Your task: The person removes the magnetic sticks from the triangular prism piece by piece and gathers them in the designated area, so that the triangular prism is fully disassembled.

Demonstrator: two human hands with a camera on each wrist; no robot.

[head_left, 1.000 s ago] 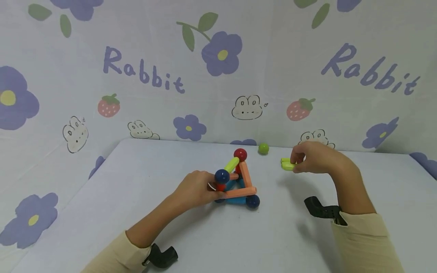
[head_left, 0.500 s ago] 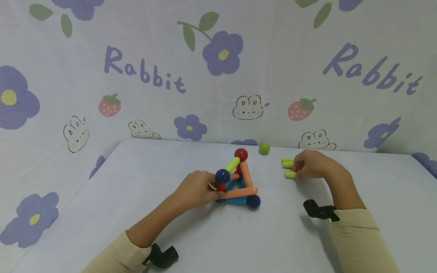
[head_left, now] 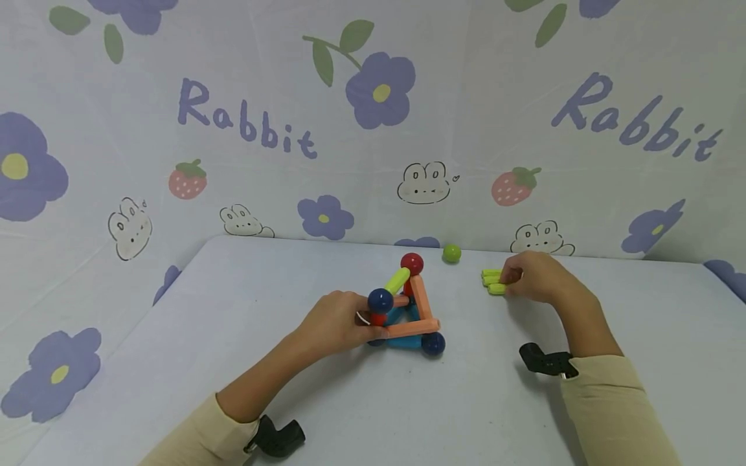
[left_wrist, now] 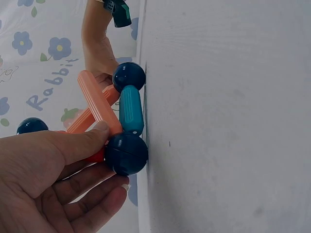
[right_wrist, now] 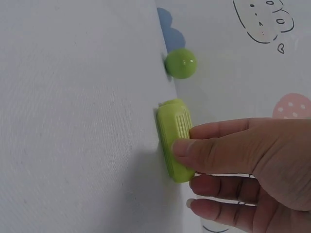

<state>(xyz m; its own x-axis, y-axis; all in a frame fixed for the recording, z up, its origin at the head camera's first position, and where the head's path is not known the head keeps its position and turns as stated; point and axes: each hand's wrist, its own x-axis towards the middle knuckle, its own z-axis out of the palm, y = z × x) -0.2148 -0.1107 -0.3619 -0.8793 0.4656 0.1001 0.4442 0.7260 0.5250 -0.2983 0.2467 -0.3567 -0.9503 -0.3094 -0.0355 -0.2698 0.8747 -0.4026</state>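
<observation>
Two hands are engaged. The left hand (head_left: 338,323) grips the near-left corner of the frame (head_left: 421,299) of sticks and balls, mid-table, its thumb on an orange stick (left_wrist: 99,104). To the right, the right hand (head_left: 533,278) pinches the nearest stick (head_left: 497,289) of a yellow-green group lying side by side. A green ball (head_left: 452,253) sits at the far edge, between frame and group. Assessed step: handling loose sticks while steadying the frame. The next move likely calls for separating one stick cleanly, without disturbing the frame.
</observation>
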